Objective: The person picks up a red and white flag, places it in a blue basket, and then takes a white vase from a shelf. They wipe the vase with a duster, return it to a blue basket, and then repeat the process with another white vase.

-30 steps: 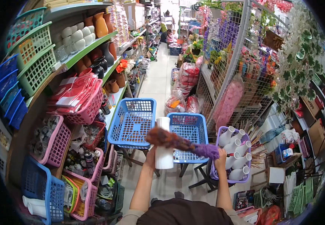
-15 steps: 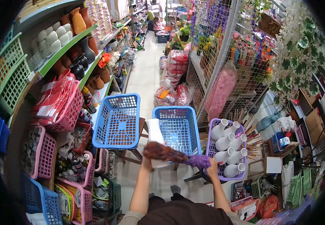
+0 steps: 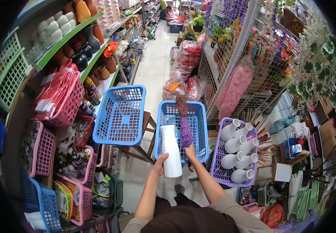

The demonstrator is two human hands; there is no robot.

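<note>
A tall white vase is held by my left hand, whose fingers wrap its left side near the lower part. My right hand is closed on a purple and brown duster, which points up over the right part of a blue basket. The vase overlaps the near left edge of that basket in view. To the left, another blue basket rests on a wooden stool. At the right, a purple basket holds several white vases.
Shelves with pots and a pink basket line the left. A wire mesh rack with a pink bag stands at the right. Bagged goods sit beside the aisle, where a person is far off.
The duster has swung from lying across the vase to upright over the basket. My right hand has moved left and up. The vase has shifted slightly right and now tilts a little.
</note>
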